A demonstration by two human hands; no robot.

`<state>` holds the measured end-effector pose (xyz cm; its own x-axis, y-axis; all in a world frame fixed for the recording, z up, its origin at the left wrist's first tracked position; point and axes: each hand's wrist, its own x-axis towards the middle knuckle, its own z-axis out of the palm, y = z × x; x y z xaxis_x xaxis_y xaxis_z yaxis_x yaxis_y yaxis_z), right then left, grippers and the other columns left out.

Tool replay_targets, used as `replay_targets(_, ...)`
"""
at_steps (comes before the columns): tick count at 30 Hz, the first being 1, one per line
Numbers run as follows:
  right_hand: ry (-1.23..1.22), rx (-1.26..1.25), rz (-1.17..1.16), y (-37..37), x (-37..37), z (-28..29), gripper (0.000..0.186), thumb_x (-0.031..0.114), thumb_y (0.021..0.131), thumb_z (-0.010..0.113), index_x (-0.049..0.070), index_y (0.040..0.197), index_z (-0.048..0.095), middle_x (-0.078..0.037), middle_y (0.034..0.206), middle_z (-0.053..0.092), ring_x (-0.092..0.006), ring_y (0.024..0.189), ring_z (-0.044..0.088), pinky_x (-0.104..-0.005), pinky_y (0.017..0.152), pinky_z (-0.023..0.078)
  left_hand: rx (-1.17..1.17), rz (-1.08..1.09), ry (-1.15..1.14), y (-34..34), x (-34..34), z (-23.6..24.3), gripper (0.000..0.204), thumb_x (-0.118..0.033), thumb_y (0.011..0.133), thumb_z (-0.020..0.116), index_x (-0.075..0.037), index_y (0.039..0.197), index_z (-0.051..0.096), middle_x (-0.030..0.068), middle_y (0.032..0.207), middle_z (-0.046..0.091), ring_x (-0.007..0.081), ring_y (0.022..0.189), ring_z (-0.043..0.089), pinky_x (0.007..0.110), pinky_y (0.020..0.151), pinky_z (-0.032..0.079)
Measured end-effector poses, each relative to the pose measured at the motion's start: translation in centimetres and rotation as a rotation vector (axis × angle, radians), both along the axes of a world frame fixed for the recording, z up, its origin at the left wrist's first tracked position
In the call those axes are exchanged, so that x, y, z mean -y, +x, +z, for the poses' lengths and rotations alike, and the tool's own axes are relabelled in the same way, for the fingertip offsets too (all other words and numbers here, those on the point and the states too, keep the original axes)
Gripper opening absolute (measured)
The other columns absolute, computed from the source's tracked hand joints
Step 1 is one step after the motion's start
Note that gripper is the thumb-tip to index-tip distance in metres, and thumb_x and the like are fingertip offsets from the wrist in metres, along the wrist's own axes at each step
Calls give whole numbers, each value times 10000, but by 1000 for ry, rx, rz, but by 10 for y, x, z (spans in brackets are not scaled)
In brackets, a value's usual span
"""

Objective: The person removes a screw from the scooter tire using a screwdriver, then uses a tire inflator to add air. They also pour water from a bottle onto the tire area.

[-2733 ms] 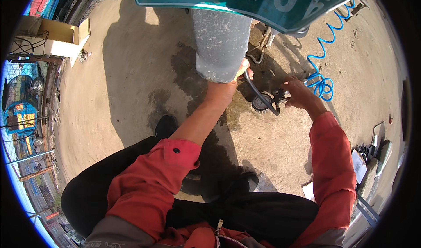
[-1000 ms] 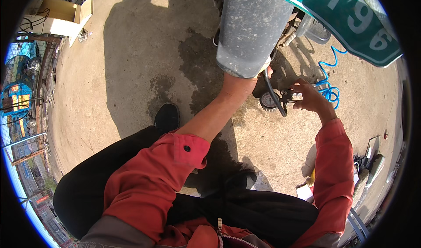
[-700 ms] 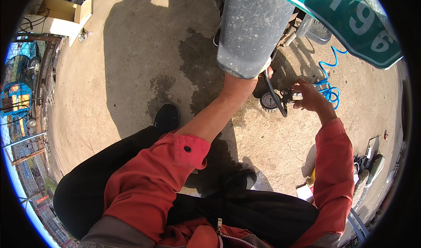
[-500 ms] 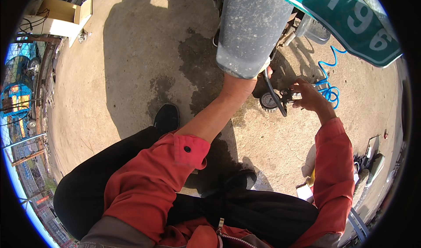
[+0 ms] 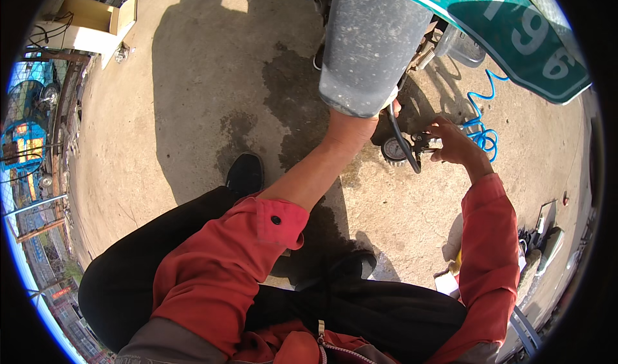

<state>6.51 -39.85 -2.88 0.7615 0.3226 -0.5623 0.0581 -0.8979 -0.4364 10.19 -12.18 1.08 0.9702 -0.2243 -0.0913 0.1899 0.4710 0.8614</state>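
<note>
My left hand point(image 5: 358, 127) reaches under the tail of a dusty grey mudguard point(image 5: 373, 48), which hides most of it. A fingertip shows on the far side, closed by the upper end of a short black hose point(image 5: 404, 139). That hose bends down to a tire inflator gun point(image 5: 421, 142) with a round dial gauge point(image 5: 394, 149), held low over the concrete. My right hand point(image 5: 454, 142) is closed around the inflator's handle, fingers bent over its lever. From the handle a coiled blue air hose point(image 5: 479, 132) runs away to the far right.
Above the mudguard, a green plate point(image 5: 515, 36) juts out to the right. My dark shoe point(image 5: 246, 172) stands on the concrete near a wet patch point(image 5: 290, 93). Assorted items point(image 5: 541, 248) lie at the right, and a wooden cabinet point(image 5: 90, 19) is at the far left.
Both hands keep their places on the hose and inflator. The mudguard and green plate sit very slightly lower and further right in view.
</note>
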Motion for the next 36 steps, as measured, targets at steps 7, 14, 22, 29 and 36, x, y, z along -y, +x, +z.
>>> replay_targets(7, 44, -34, -42, 1, -1, -1, 724, 29, 613, 859, 53, 1296, 620, -144, 1341, 513, -342, 1306, 478, -395, 1091, 417, 28, 8, 10, 0, -1, -3, 141, -67, 900, 675, -25, 1022, 619, 57, 887, 611, 168, 735, 640, 324, 687, 554)
replay_targets(14, 146, 51, -56, 4, -2, 7, 717, -56, 624, 823, 24, 1298, 590, -141, 1318, 529, -294, 1135, 632, -364, 939, 537, 1, 48, -23, -1, 1, -4, 146, -63, 889, 684, -12, 1015, 630, 73, 884, 616, 192, 731, 650, 339, 674, 569)
replay_targets(22, 758, 95, -460, 30, -84, 101, 252, 175, 939, 687, -43, 1064, 686, -99, 922, 712, -112, 815, 626, -276, 740, 516, -26, 44, 67, 3, -8, -4, 230, -83, 904, 694, 13, 1078, 577, 142, 900, 628, 255, 752, 664, 426, 678, 618)
replay_targets(29, 1261, 134, -597, 42, -117, 77, 251, 104, 995, 595, -70, 1171, 639, -49, 754, 632, -82, 601, 534, -272, 555, 458, -79, -12, 189, -2, -1, 3, 298, -172, 931, 685, -83, 1197, 583, 33, 984, 643, 179, 852, 643, 347, 793, 553)
replay_targets(36, 1249, 142, -597, 40, -123, 86, 234, 50, 972, 613, -53, 1180, 639, -60, 824, 667, -74, 597, 529, -258, 527, 443, -11, -18, 195, -1, -4, -1, 369, -160, 955, 657, -130, 1303, 537, -10, 1125, 610, 141, 968, 617, 329, 820, 538)
